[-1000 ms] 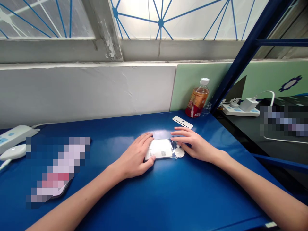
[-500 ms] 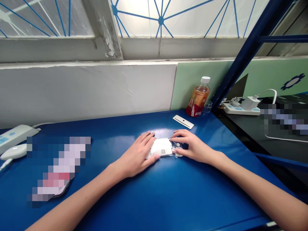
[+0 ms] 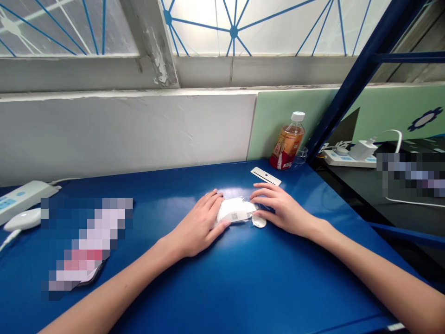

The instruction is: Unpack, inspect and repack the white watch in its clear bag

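Observation:
A clear plastic packet [image 3: 234,212] with white contents and a small printed code lies on the blue desk between my hands. My left hand [image 3: 203,218] holds its left end, fingers along the far side and thumb on the near edge. At the right end, my right hand [image 3: 278,204] has thumb and index finger around the packet's tip, with the other fingers spread above. A white round disc [image 3: 259,221] lies just below the right thumb, partly covered by it. What exactly is inside the packet is too small to tell.
A flat white strip [image 3: 266,176] with a dark line lies behind my right hand. Further back stands a drink bottle [image 3: 288,141] by a clear cup [image 3: 300,156]. At left are a blurred phone [image 3: 92,273] and a white power strip [image 3: 26,199]. A blue metal post [image 3: 347,88] rises at right.
My right hand has shifted slightly right, and its fingers have lifted a little. The white disc now shows more clearly beside the packet, whose white contents look raised. My left hand stays put.

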A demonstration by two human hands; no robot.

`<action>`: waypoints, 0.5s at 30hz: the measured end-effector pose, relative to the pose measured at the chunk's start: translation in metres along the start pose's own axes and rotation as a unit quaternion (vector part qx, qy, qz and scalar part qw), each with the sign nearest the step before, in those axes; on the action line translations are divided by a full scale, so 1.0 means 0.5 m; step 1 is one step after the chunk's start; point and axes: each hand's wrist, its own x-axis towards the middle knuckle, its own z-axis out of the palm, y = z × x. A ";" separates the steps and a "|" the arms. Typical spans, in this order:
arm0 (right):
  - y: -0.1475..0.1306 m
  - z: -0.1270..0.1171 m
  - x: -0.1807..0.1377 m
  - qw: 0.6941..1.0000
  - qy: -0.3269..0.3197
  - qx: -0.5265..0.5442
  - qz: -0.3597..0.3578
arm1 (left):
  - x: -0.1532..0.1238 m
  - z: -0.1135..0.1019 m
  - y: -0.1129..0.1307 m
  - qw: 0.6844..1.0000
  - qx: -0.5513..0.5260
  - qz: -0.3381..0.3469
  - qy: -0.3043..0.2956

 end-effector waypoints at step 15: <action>-0.005 -0.004 -0.005 0.999 -0.021 0.020 0.029 | 0.000 0.002 -0.001 0.999 0.025 -0.007 -0.018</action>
